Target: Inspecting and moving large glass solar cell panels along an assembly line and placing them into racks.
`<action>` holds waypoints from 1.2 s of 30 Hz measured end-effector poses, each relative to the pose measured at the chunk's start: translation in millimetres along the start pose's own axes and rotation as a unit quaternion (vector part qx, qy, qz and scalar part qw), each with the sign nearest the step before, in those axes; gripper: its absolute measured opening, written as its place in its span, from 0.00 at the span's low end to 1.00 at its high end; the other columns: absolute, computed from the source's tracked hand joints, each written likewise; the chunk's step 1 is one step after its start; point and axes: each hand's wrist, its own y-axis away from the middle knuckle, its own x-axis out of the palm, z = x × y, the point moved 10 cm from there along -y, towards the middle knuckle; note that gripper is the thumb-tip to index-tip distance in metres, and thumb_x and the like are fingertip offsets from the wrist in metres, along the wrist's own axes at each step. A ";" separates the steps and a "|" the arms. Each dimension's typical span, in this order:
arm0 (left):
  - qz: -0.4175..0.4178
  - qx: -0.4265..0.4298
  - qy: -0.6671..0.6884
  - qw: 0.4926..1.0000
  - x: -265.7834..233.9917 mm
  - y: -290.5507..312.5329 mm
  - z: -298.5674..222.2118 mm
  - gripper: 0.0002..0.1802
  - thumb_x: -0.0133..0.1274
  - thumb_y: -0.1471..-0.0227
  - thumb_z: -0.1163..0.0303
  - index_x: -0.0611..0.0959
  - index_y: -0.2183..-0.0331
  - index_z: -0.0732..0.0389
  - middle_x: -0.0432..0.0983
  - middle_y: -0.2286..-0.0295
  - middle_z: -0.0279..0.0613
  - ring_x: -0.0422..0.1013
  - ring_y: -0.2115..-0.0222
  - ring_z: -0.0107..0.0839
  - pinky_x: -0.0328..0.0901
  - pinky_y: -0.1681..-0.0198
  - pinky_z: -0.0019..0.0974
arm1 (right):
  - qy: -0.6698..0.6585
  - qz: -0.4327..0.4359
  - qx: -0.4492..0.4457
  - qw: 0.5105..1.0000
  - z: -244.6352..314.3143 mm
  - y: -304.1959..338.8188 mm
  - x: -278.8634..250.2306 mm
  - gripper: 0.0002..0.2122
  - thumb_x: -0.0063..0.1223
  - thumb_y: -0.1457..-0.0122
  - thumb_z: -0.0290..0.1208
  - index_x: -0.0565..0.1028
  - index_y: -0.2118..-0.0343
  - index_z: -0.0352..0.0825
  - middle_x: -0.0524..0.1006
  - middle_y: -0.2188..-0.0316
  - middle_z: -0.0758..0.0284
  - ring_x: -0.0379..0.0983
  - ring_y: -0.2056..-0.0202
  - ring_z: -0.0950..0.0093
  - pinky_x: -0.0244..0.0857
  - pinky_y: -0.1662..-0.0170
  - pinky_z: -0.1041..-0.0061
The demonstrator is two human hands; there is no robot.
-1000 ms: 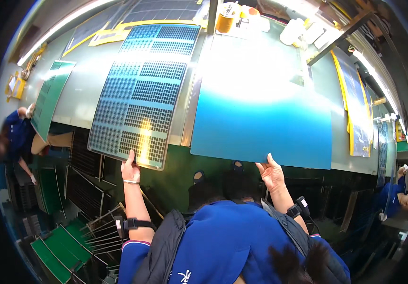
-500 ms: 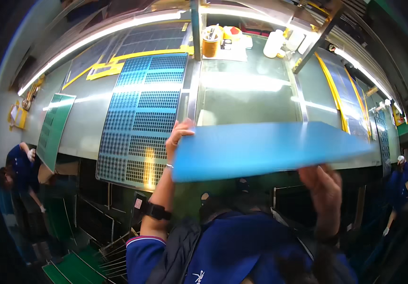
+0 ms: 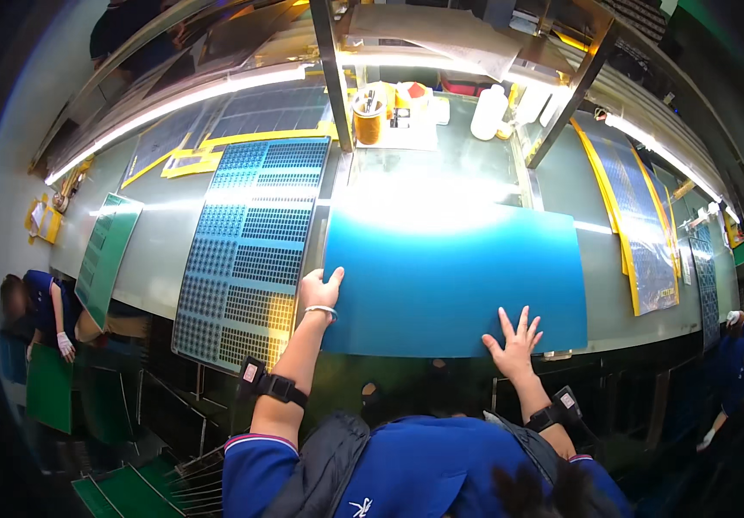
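A plain blue rectangular panel lies flat on the lit glass-topped table, its near edge overhanging the table's front. My left hand is at the panel's left edge, the thumb over the surface and the other fingers bent down along the side, partly hidden. On the panel's near right part, my right hand rests with its fingers spread. Left of my left hand is a patterned blue panel with rows of small dark rectangles and dots.
Behind the panel stand a brown tub with tools and a white bottle. Metal posts rise from the table. Yellow-edged sheets lie at the right. A co-worker at far left handles a green board; another person is at far right.
The blue panel, tilted and raised between both hands before, now lies flat on the table. My right hand has gone from holding its near edge to lying spread on top.
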 end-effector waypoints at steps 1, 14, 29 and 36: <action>-0.004 0.043 -0.009 0.999 6.4 -3.1 -6.5 0.17 0.64 0.55 0.62 0.81 0.81 0.65 0.73 0.86 0.39 0.66 0.83 0.26 0.61 0.78 0.35 | -0.008 -0.021 -0.014 1.000 -1.8 -4.6 -5.9 0.33 0.52 0.45 0.57 0.59 0.37 0.56 0.37 0.33 0.49 0.25 0.35 0.38 0.23 0.39 0.35; 0.023 0.209 -0.353 0.912 -139.7 132.5 14.8 0.34 0.68 0.63 0.62 0.77 0.54 0.65 0.66 0.47 0.53 0.63 0.47 0.49 0.59 0.43 0.42 | -0.007 -0.086 -0.061 0.994 57.9 -54.6 -39.8 0.31 0.61 0.48 0.41 0.65 0.41 0.38 0.53 0.36 0.51 0.42 0.35 0.45 0.35 0.37 0.43; 0.042 0.340 -0.344 0.874 -158.9 166.9 63.5 0.11 0.57 0.53 0.73 0.78 0.64 0.65 0.73 0.53 0.47 0.67 0.47 0.46 0.65 0.45 0.43 | 0.021 0.214 -0.562 0.799 474.3 -114.5 148.9 0.30 0.60 0.48 0.50 0.68 0.42 0.46 0.49 0.34 0.54 0.36 0.33 0.53 0.37 0.33 0.57; -0.207 0.278 -0.141 0.927 -221.4 159.4 24.2 0.03 0.52 0.46 0.79 0.81 0.70 0.64 0.80 0.73 0.46 0.78 0.74 0.39 0.71 0.71 0.34 | 0.023 0.235 -0.642 0.729 463.2 -110.9 147.5 0.34 0.67 0.59 0.53 0.69 0.44 0.61 0.43 0.33 0.50 0.33 0.34 0.46 0.38 0.33 0.55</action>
